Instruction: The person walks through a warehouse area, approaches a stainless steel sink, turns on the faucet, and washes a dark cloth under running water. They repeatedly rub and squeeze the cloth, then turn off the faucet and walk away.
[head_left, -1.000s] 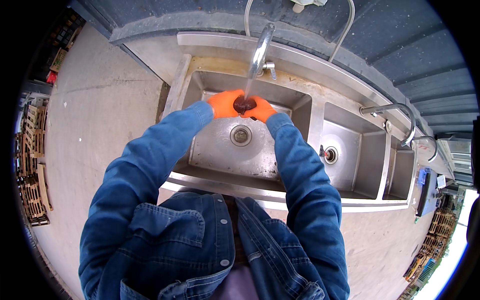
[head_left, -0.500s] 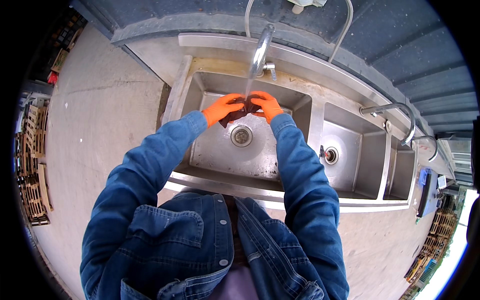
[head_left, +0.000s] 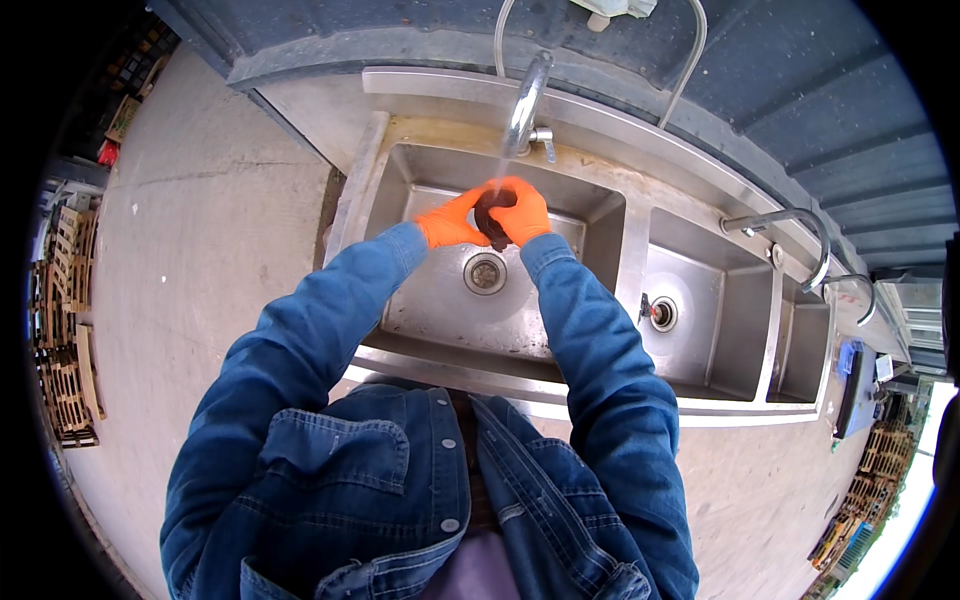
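Note:
Both of my hands wear orange gloves and are together under the running tap (head_left: 528,100), over the large left basin (head_left: 450,325) of a steel sink. Between them is a bunched, dark brown cloth (head_left: 492,215), its lower end hanging loose. My left hand (head_left: 452,218) grips it from the left, and my right hand (head_left: 524,212) curls round its right side and top. Water falls onto the gloves and the cloth. The round drain (head_left: 485,273) shows just below my hands. Some fingers are hidden behind the cloth.
To the right are a middle basin (head_left: 705,325) with a small dark and red item (head_left: 655,311) at its drain, and a narrow third basin (head_left: 798,350). Another curved tap (head_left: 790,215) reaches over them. Wooden pallets (head_left: 68,260) stack at the far left.
My hands have drawn closer together, the right one moving left and turning over the cloth. The cloth has gone from spread between the hands to a compact bunch. Water still runs.

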